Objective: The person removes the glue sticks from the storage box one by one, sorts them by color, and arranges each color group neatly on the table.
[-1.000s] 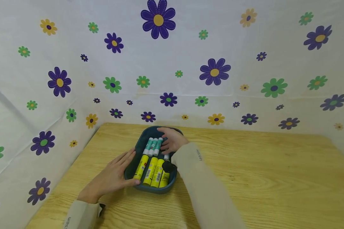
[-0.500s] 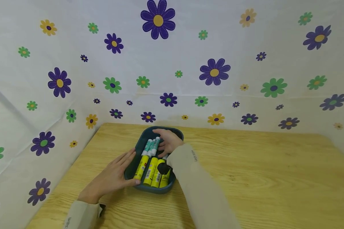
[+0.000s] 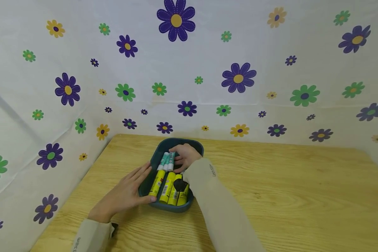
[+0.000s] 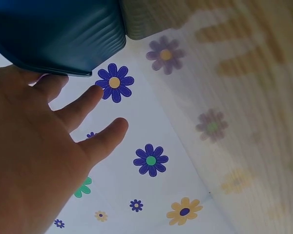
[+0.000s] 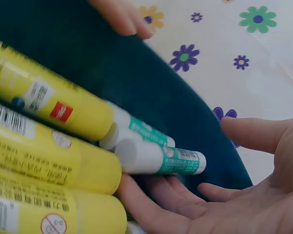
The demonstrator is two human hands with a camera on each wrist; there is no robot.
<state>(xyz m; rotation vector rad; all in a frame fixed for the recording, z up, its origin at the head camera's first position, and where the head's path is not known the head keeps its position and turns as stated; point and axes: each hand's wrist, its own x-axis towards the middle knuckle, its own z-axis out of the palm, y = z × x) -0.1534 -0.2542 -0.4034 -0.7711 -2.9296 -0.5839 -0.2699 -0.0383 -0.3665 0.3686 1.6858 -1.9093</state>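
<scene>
A dark teal plastic box (image 3: 176,209) holds several yellow glue sticks (image 3: 166,187) at its near end and small white-and-green glue sticks (image 3: 165,161) farther in. My left hand (image 3: 123,194) lies along the box's left side, fingers extended, thumb at the near rim. Inside the box, my right hand (image 3: 187,156) is beside the small sticks. In the right wrist view, its fingers (image 5: 151,207) lie against the nearest small glue stick (image 5: 178,160), while the thumb stands apart from it. My right sleeve and a black wrist device cover part of the box's right side.
The box stands on a wood-grain table (image 3: 271,196), near its back left. A white flower-printed sheet (image 3: 208,63) hangs behind and to the left. Table surface extends to the right of the box.
My right hand has shifted left toward the small glue sticks. One of them, raised over its neighbours half a second ago, now lies lower beside them. My left hand keeps its place.
</scene>
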